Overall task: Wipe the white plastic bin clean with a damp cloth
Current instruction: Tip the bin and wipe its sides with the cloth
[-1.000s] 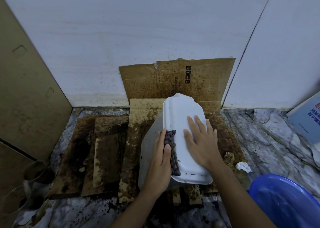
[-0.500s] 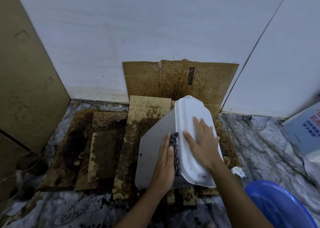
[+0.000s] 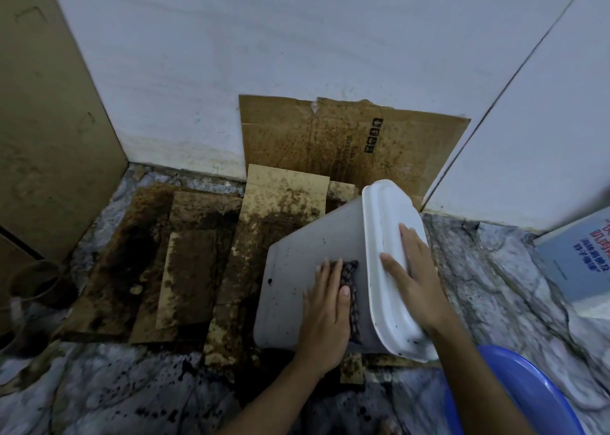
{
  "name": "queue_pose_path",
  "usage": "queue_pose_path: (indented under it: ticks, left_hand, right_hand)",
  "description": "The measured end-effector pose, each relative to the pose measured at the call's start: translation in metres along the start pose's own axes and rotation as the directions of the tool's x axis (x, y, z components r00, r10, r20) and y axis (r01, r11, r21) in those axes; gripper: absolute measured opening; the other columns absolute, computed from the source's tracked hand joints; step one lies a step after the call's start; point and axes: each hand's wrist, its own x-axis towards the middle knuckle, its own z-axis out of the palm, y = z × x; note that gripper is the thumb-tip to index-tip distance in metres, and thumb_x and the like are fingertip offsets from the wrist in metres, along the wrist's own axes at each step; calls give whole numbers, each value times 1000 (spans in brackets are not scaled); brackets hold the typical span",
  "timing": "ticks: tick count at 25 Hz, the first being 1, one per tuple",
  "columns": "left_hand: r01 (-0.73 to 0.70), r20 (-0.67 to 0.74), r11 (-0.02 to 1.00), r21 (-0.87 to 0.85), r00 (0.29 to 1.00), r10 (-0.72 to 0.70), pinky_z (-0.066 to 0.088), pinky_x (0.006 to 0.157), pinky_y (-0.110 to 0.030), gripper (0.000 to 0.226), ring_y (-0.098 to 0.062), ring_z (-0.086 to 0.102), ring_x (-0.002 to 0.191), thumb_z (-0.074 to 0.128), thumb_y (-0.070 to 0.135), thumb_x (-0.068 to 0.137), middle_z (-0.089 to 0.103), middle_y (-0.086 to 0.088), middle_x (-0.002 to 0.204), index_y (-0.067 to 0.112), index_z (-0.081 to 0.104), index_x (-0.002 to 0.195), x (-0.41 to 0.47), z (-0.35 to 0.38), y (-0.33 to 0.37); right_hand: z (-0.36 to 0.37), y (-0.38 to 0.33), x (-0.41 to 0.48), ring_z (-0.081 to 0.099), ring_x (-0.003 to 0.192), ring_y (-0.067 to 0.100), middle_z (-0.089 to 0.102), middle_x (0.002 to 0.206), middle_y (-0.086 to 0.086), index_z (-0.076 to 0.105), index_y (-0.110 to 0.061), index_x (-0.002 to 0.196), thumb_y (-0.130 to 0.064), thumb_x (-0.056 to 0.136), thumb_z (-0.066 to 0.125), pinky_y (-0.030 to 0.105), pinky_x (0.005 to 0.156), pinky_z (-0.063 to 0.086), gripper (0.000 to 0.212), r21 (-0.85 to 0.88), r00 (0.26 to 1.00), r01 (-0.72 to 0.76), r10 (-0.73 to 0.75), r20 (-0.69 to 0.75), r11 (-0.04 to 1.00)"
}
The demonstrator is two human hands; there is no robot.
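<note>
Far to the left of the white bin (image 3: 317,269) a tall brown cardboard sheet (image 3: 49,131) leans on the wall. Closer to the bin, still on its left, dirty cardboard pieces (image 3: 185,269) lie flat on the stained marble floor (image 3: 99,395). The bin sits upside down and tipped, partly on that cardboard, with 1 grey side facing up and its white bottom (image 3: 392,269) facing right. Small dark spots dot it. The left hand (image 3: 326,316) lies flat and open on the grey side, pressing a dark cloth (image 3: 351,289) under its fingers. The right hand (image 3: 412,276) is spread open on the bin's white bottom, gripping nothing. Behind the bin another stained cardboard sheet (image 3: 346,137) stands against the wall. Right of the bin and nearer the person is a blue basin (image 3: 528,398). Further right lies a blue printed box (image 3: 581,259)
</note>
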Motion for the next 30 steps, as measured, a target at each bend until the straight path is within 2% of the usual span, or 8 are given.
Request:
queue_pose_path:
  ticks: [3,5,7,11,16,25,30]
  left_hand:
    - [-16,-34,999,49,999,17,-12,126,-40,53,11,-24,146,14,46,107,-18,26,163,41,-1,158,0,12,4]
    - [-52,-54,998,-20,997,50,-4,127,-34,56,9,-18,149,16,47,107,-16,29,163,36,2,161,1,17,12]
    - [-80,-50,993,-81,996,76,3,128,-34,55,12,-14,148,19,47,108,-10,30,164,38,4,160,3,20,19]
    - [-110,-51,992,-57,993,108,9,128,-38,51,12,-9,149,20,46,109,-1,30,165,42,7,158,4,19,7]
    - [-98,-99,994,-54,991,92,15,126,-35,48,12,-3,150,15,58,103,6,31,164,55,9,150,6,16,-13]
    - [18,-109,991,-134,993,-33,8,124,-27,44,10,4,150,21,55,103,12,27,165,59,12,146,9,-2,-86]
    - [98,-104,979,-179,988,-118,6,125,-26,48,8,6,151,21,64,100,11,22,166,55,15,147,10,-19,-137]
  right_hand:
    - [-2,5,-1,-1,155,6,0,166,-25,7,-54,155,-87,80,34,59,124,8,87,23,1000,-11,11,0,1000]
    - [-1,6,1,-1,155,6,0,166,-25,6,-55,155,-87,81,35,58,124,8,86,27,1000,-9,8,4,1000]
    - [-1,8,2,0,155,6,0,166,-25,6,-54,155,-87,81,35,58,124,9,85,29,1000,-3,3,2,1000]
    - [-2,12,3,-1,154,4,0,166,-26,7,-52,156,-86,80,36,57,124,9,88,44,1000,-13,13,4,999]
    - [-4,12,0,1,154,5,2,166,-25,7,-56,154,-83,83,37,57,124,9,82,54,1000,-8,9,-3,999]
    - [-2,10,0,2,155,10,3,168,-19,5,-51,156,-82,86,33,59,123,8,82,-1,1000,20,-20,-19,1000]
    - [1,10,1,2,155,11,3,168,-18,2,-51,155,-79,88,33,61,122,7,79,-20,999,36,-37,-18,999]
